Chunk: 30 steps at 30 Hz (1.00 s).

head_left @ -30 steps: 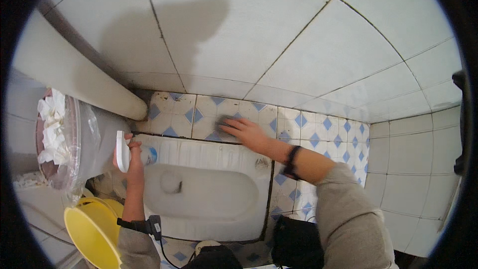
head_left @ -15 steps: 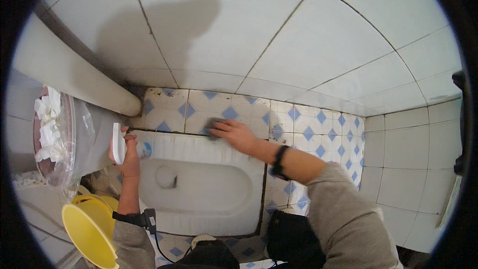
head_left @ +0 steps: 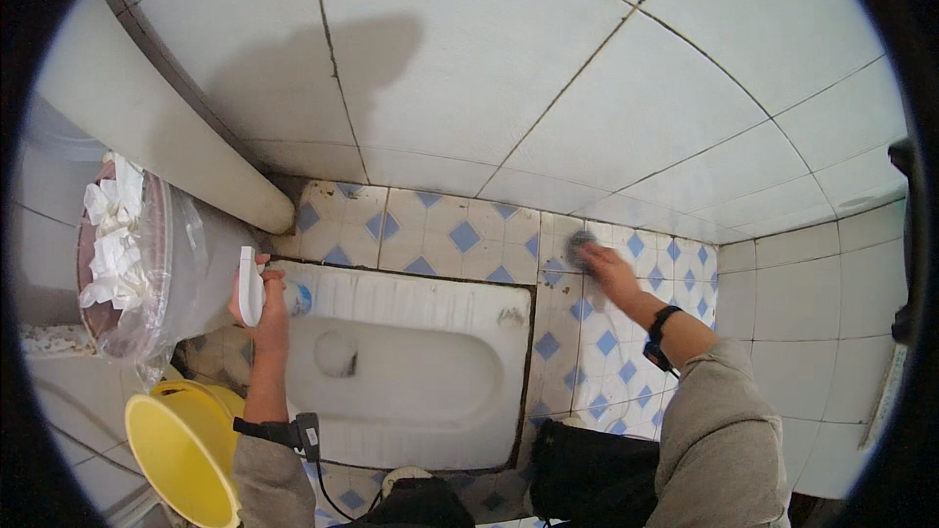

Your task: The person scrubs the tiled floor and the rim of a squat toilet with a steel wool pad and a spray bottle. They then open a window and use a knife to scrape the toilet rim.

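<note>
Floor tiles point(head_left: 464, 235): scrubbing appears in hand; the next stroke would call for the pad kept flat.
Squat toilet point(head_left: 411, 293): dark mark inside its bowl.
Bin point(head_left: 207, 269): plastic-lined, heaped with crumpled white tissue point(head_left: 115, 235).
Yellow bucket point(head_left: 134, 430): no contents visible.
Spray bottle point(head_left: 250, 288): left hand point(head_left: 266, 308) clamped around it.
Grey pad point(head_left: 579, 242): against the tiles near the wall, gripped by the right hand point(head_left: 611, 274).

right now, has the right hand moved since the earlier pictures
Yes, to the right: the right hand, with a dark scrubber, was at the far edge of the squat toilet and is now past its right edge.
</note>
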Available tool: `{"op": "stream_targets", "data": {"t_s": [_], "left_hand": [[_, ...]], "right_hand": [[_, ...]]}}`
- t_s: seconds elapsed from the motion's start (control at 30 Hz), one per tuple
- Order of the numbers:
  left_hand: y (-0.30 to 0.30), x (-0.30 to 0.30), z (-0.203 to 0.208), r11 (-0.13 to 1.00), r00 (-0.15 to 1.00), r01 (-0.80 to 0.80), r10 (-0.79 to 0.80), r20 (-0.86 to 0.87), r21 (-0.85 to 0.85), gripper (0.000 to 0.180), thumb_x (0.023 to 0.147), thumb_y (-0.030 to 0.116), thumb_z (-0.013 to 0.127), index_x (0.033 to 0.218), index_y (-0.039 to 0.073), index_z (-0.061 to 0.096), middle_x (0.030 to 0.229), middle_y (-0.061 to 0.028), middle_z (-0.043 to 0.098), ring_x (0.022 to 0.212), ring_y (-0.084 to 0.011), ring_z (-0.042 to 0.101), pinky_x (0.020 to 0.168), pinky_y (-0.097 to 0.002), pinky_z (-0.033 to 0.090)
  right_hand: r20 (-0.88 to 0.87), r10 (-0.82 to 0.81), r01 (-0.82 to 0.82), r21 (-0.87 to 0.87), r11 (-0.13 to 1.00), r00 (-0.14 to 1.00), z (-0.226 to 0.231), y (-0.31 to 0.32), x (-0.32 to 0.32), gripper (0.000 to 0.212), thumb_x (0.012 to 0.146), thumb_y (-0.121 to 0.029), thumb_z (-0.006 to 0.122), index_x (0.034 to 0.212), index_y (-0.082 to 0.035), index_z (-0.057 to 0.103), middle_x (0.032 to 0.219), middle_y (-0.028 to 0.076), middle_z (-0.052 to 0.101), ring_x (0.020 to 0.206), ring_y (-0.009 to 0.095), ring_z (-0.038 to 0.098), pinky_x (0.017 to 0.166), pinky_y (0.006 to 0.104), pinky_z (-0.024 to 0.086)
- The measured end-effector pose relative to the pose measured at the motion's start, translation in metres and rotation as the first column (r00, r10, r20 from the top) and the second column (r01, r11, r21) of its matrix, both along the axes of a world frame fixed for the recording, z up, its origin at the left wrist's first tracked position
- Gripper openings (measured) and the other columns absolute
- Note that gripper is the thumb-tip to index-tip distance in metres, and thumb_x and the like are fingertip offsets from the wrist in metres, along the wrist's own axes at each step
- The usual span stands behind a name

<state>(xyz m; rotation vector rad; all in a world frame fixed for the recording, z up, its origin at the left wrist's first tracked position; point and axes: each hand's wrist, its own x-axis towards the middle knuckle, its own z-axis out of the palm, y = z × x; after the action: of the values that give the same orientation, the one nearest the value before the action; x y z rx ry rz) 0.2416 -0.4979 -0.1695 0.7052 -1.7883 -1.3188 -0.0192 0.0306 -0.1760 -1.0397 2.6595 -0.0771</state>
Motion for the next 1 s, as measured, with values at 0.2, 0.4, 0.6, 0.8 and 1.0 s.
{"op": "stream_targets", "data": {"t_s": [0.2, 0.4, 0.6, 0.8, 1.0], "left_hand": [[-0.005, 0.004, -0.012, 1.0, 1.0, 0.024, -0.024, -0.002, -0.018, 0.023, 0.085, -0.004, 0.059, 0.108, -0.004, 0.063, 0.101, -0.0086, 0.067, 0.075, -0.0132, 0.064, 0.064, -0.0269, 0.051], [-0.003, -0.004, -0.012, 1.0, 0.999, -0.004, 0.003, 0.04, 0.016, 0.029, 0.088, -0.001, 0.057, 0.117, -0.002, 0.06, 0.097, -0.0082, 0.067, 0.081, -0.0149, 0.064, 0.069, -0.028, 0.052], [-0.003, 0.004, 0.003, 0.996, 0.992, -0.009, -0.002, 0.127, 0.083, 0.03, 0.087, -0.002, 0.056, 0.117, -0.002, 0.06, 0.099, -0.0081, 0.067, 0.081, -0.0156, 0.064, 0.073, -0.0285, 0.052], [-0.001, -0.004, -0.001, 1.0, 0.998, 0.0, -0.001, 0.07, 0.013, 0.029, 0.086, -0.002, 0.057, 0.114, -0.004, 0.061, 0.091, -0.0072, 0.065, 0.078, -0.0151, 0.065, 0.07, -0.0289, 0.052], [-0.01, -0.003, -0.008, 0.998, 0.994, 0.054, -0.05, 0.096, -0.035, 0.03, 0.086, -0.002, 0.058, 0.116, -0.003, 0.06, 0.095, -0.0082, 0.065, 0.08, -0.0155, 0.066, 0.066, -0.0294, 0.052]], "right_hand": [[-0.174, -0.158, 0.117, -0.222, 0.968, 0.972, -0.037, -0.049, 0.008, 0.041, 0.085, -0.007, 0.057, 0.125, -0.012, 0.061, 0.113, 0.017, 0.068, 0.102, 0.035, 0.065, 0.085, 0.0432, 0.054], [-0.129, 0.106, -0.141, -0.304, 0.942, 0.986, -0.044, -0.209, 0.04, 0.047, 0.084, -0.006, 0.058, 0.13, -0.019, 0.058, 0.133, 0.013, 0.058, 0.113, 0.033, 0.058, 0.09, 0.0444, 0.052], [-0.042, 0.228, -0.231, -0.28, 0.932, 0.973, -0.033, -0.127, 0.002, 0.05, 0.083, -0.004, 0.06, 0.129, -0.021, 0.062, 0.135, 0.007, 0.057, 0.109, 0.032, 0.057, 0.089, 0.041, 0.053], [0.1, 0.538, -0.526, -0.122, 0.842, 0.837, -0.003, -0.046, 0.118, 0.042, 0.086, -0.003, 0.057, 0.126, -0.016, 0.063, 0.132, 0.014, 0.057, 0.114, 0.03, 0.058, 0.098, 0.043, 0.049], [0.024, 0.351, -0.347, -0.085, 0.934, 0.936, -0.027, -0.065, 0.077, 0.046, 0.082, -0.005, 0.062, 0.126, -0.02, 0.063, 0.129, 0.009, 0.056, 0.111, 0.026, 0.058, 0.084, 0.0383, 0.056]]}}
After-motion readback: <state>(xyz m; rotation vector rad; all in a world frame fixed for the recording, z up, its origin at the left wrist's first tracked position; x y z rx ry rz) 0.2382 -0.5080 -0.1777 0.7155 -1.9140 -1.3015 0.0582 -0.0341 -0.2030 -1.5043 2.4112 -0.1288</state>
